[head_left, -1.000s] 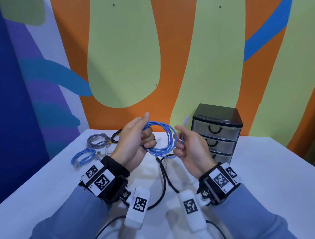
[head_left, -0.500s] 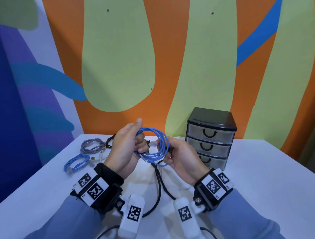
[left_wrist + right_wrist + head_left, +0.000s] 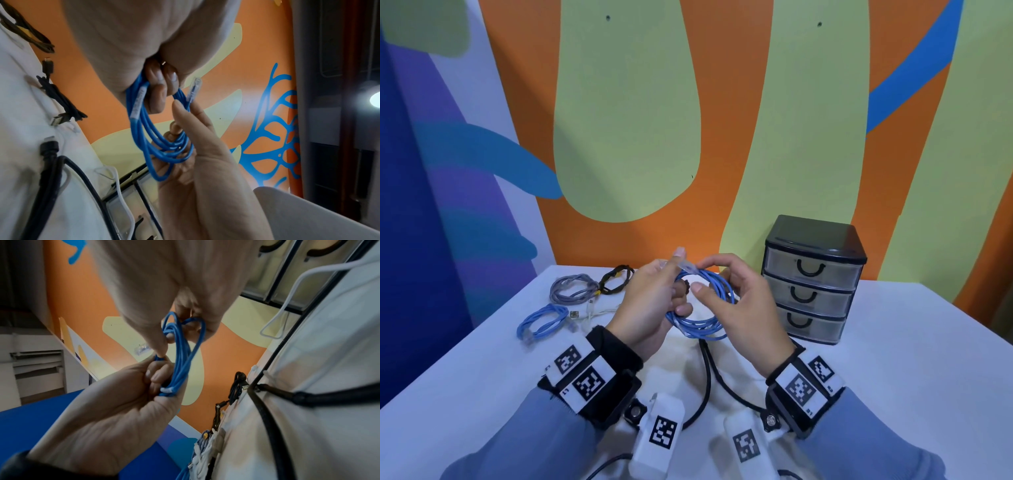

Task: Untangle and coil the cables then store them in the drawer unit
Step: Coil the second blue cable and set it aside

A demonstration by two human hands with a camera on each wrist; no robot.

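Coiling is the step in hand, by my reading, and it looks nearly finished. From the head view, the left hand (image 3: pixel 650 301) has its fingers curled round one side of the blue cable (image 3: pixel 702 322), which hangs as a loose bundle of loops above the counter (image 3: pixel 893 359) between both hands. The right hand (image 3: pixel 736 308) pinches the free end near the clear plug (image 3: pixel 686 266) at the top of the coil. The drawer unit (image 3: pixel 813 277) stands just to the right, all three drawers shut — storing has not begun.

Left wrist view: several blue loops run through the curled fingers (image 3: pixel 158 91), with the plug (image 3: pixel 194 88) sticking up just beside the right hand's fingertip.

Right wrist view: the loops bunch between the two grips, thumb and finger clamped on the strand.

Next move, I'd judge — tuck that loose end into the coil so it holds, then free one hand to open a drawer.
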